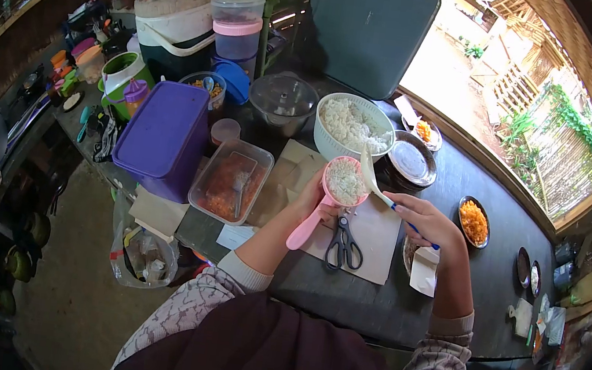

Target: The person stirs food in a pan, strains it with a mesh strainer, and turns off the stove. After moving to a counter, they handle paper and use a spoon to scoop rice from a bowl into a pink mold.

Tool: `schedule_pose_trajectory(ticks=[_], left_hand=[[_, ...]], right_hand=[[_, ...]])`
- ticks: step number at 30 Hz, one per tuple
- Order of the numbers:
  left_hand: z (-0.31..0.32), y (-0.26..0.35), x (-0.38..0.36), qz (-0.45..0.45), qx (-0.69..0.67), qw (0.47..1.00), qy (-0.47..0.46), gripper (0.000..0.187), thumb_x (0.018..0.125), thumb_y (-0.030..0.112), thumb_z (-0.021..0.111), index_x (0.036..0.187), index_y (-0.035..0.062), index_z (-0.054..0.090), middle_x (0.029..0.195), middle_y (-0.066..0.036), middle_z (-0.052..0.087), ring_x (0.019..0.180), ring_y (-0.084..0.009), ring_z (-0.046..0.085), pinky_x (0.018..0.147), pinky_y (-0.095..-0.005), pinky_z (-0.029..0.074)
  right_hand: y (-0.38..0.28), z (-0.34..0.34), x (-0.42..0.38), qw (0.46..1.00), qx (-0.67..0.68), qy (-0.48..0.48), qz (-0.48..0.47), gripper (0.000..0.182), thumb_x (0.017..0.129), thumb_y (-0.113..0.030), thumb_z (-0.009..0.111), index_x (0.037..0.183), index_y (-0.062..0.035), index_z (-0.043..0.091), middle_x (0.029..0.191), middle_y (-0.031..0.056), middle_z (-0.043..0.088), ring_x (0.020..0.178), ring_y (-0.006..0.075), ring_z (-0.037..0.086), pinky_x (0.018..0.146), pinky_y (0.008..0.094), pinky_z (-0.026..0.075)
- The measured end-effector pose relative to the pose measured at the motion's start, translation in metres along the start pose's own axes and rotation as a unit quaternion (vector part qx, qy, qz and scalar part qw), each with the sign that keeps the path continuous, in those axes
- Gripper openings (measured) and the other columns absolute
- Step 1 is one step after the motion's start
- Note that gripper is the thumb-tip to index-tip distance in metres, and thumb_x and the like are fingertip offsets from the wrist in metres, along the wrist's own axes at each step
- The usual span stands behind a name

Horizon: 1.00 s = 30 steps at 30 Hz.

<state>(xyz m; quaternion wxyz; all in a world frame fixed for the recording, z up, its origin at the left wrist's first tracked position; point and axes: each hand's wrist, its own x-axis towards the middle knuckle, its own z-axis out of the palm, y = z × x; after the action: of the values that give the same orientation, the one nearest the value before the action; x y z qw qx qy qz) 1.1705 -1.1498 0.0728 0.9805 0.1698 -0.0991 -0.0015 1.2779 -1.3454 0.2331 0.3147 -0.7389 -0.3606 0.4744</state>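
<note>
My left hand (311, 196) is closed around a pink scoop (303, 232), whose round cup is filled with white rice (346, 181). In my right hand (421, 220) is a serving spoon (369, 170) with a pale bowl and a blue handle. The spoon's bowl rests at the right rim of the scoop, close to the rice. Just behind them stands a white basket (332, 142) heaped with rice. Black-handled scissors (342, 246) lie on brown paper (377, 263) below the scoop.
A clear container of red sauce (202, 199) with a spoon sits left, beside a large purple box (162, 135). Plates of orange food (473, 221) stand right. A lidded bowl (282, 102), stacked dark plates (417, 163) and a white carton (424, 269) are also on the dark table (297, 294).
</note>
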Motion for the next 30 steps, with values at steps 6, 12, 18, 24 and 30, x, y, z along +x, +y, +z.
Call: schedule_pose_trajectory(ticks=[6, 12, 18, 24, 30], left_hand=[[0.004, 0.003, -0.001, -0.024, -0.013, 0.999, 0.030, 0.061, 0.084, 0.059, 0.035, 0.118, 0.0110, 0.047, 0.080, -0.013, 0.059, 0.032, -0.0070, 0.033, 0.025, -0.0166, 0.028], [-0.014, 0.006, 0.000, -0.027, -0.015, 0.997, 0.066, 0.059, 0.083, 0.058, 0.036, 0.119, 0.0125, 0.045, 0.081, -0.015, 0.058, 0.033, -0.0060, 0.032, 0.026, -0.0157, 0.026], [-0.023, 0.012, -0.003, -0.003, -0.001, 0.998, 0.057, 0.060, 0.082, 0.059, 0.037, 0.122, 0.0150, 0.044, 0.078, -0.013, 0.057, 0.035, -0.0060, 0.031, 0.029, -0.0152, 0.024], [-0.023, 0.019, -0.007, 0.002, -0.072, 0.996, 0.052, 0.061, 0.081, 0.060, 0.040, 0.122, 0.0151, 0.044, 0.081, -0.010, 0.056, 0.037, -0.0060, 0.031, 0.030, -0.0148, 0.025], [-0.014, 0.022, -0.009, 0.008, -0.064, 0.998, 0.023, 0.062, 0.081, 0.059, 0.042, 0.125, 0.0151, 0.042, 0.092, -0.013, 0.057, 0.038, -0.0067, 0.033, 0.029, -0.0152, 0.027]], right_hand=[[0.019, 0.026, 0.025, 0.962, -0.207, 0.114, -0.135, 0.038, 0.090, -0.021, 0.046, 0.127, -0.0135, 0.044, 0.061, 0.0091, 0.054, 0.044, 0.0189, 0.048, 0.047, 0.0293, 0.040], [0.007, 0.047, 0.015, 0.937, -0.292, 0.160, -0.107, 0.036, 0.088, -0.019, 0.047, 0.123, -0.0126, 0.047, 0.076, 0.0243, 0.058, 0.061, 0.0376, 0.056, 0.064, 0.0390, 0.044], [0.007, 0.062, 0.004, 0.937, -0.278, 0.178, -0.116, 0.035, 0.088, -0.018, 0.047, 0.123, -0.0149, 0.047, 0.071, 0.0261, 0.055, 0.059, 0.0382, 0.054, 0.060, 0.0392, 0.044], [0.016, 0.058, -0.006, 0.937, -0.290, 0.150, -0.120, 0.035, 0.088, -0.018, 0.048, 0.123, -0.0142, 0.048, 0.064, 0.0222, 0.053, 0.051, 0.0307, 0.051, 0.057, 0.0356, 0.043], [0.023, 0.033, -0.019, 0.955, -0.257, 0.098, -0.115, 0.036, 0.089, -0.019, 0.050, 0.124, -0.0134, 0.048, 0.053, 0.0052, 0.047, 0.046, 0.0091, 0.042, 0.048, 0.0266, 0.039]])
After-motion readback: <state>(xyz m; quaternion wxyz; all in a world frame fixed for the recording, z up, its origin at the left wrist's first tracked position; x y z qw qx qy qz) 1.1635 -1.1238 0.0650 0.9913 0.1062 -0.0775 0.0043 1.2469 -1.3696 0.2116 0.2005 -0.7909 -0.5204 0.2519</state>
